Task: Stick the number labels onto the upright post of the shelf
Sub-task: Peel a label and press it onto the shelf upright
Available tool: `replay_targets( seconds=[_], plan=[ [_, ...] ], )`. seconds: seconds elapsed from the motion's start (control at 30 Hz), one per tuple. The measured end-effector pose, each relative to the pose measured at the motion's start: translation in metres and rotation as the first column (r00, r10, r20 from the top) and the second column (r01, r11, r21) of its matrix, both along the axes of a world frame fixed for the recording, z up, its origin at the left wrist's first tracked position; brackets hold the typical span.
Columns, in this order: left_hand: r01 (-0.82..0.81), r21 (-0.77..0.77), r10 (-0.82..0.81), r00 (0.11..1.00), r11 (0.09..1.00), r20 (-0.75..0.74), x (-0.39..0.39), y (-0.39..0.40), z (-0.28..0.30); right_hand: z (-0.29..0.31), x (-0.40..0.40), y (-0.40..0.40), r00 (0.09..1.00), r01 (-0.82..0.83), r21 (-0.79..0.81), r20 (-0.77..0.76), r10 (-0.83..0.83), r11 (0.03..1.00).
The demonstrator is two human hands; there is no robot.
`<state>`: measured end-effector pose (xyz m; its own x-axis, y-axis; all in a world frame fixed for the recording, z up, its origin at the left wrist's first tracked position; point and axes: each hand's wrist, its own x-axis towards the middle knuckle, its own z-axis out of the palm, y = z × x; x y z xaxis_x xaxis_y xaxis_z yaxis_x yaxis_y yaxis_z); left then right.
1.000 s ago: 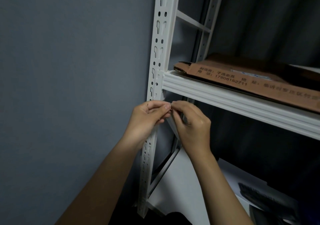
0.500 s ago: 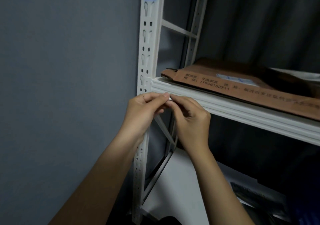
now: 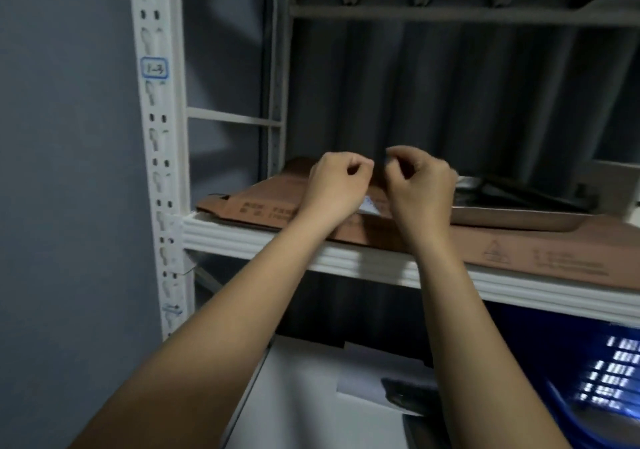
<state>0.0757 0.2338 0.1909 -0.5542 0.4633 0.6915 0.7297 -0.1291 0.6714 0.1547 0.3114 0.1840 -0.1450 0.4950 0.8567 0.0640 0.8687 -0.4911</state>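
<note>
Both forearms rise from the lower edge of the view to above the shelf board. The left hand and right hand are held side by side, just apart, over the flat cardboard box. Fingers of both hands are curled, thumb against fingertips. Whether either hand pinches a label cannot be told; nothing is visible between them. The upright post stands to the left of both hands, well apart, long axis vertical. The left hand is the nearer. One number label is fixed high on the post. A second mark shows below shelf level, too blurred to read. Judgement: the next application requires travel leftward to the post.
</note>
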Motion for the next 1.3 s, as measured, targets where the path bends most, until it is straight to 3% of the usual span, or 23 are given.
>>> replay_targets(
  seconds=[0.13,0.27,0.33,0.47,0.57,0.67,0.77,0.87,0.97,1.07,1.17,1.3],
  plan=[
    [-0.022,-0.161,0.017,0.999,0.987,-0.035,0.002,0.034,0.012,0.028,0.032,0.062,0.973,0.191,-0.126,0.159,-0.170,0.974],
    [-0.038,-0.283,0.024,0.998,0.958,-0.053,0.007,0.059,0.020,0.035,0.042,0.100,0.834,0.357,-0.132,0.492,-0.251,0.925],
    [-0.047,-0.318,0.029,0.998,0.947,-0.061,0.008,0.067,0.021,0.034,0.043,0.108,0.757,0.374,-0.130,0.614,-0.222,0.918],
    [-0.068,-0.331,0.043,0.996,0.941,-0.083,0.006,0.067,0.023,0.034,0.046,0.109,0.723,0.288,-0.117,0.677,-0.136,0.950],
    [-0.102,-0.329,0.055,0.987,0.939,-0.151,0.005,0.049,0.021,0.036,0.043,0.096,0.742,0.226,-0.020,0.652,-0.159,0.974],
    [-0.117,-0.208,0.070,0.973,0.971,-0.218,-0.002,0.023,0.016,0.035,0.030,0.072,0.798,0.117,0.111,0.581,-0.160,0.987],
    [-0.131,-0.084,0.106,0.962,0.988,-0.253,-0.018,-0.014,0.002,0.019,0.010,0.025,0.932,0.031,0.275,0.340,-0.128,0.961],
    [-0.291,0.085,0.303,0.921,0.953,-0.246,-0.040,-0.067,-0.022,-0.013,-0.016,-0.033,0.999,-0.041,0.434,0.037,0.028,0.900],
    [-0.420,0.213,0.452,0.882,0.882,-0.132,-0.068,-0.122,-0.055,-0.060,-0.050,-0.078,0.976,-0.196,0.468,0.011,0.216,0.862],
    [-0.513,0.180,0.521,0.853,0.839,0.004,-0.092,-0.166,-0.094,-0.107,-0.089,-0.112,0.923,-0.384,0.379,0.160,0.350,0.842],
    [-0.574,0.082,0.571,0.819,0.815,0.065,-0.112,-0.196,-0.135,-0.148,-0.121,-0.140,0.842,-0.510,0.160,0.295,0.452,0.845],
    [-0.595,-0.017,0.587,0.788,0.804,0.183,-0.137,-0.214,-0.195,-0.205,-0.155,-0.158,0.767,-0.439,-0.283,0.377,0.520,0.853]
  ],
)
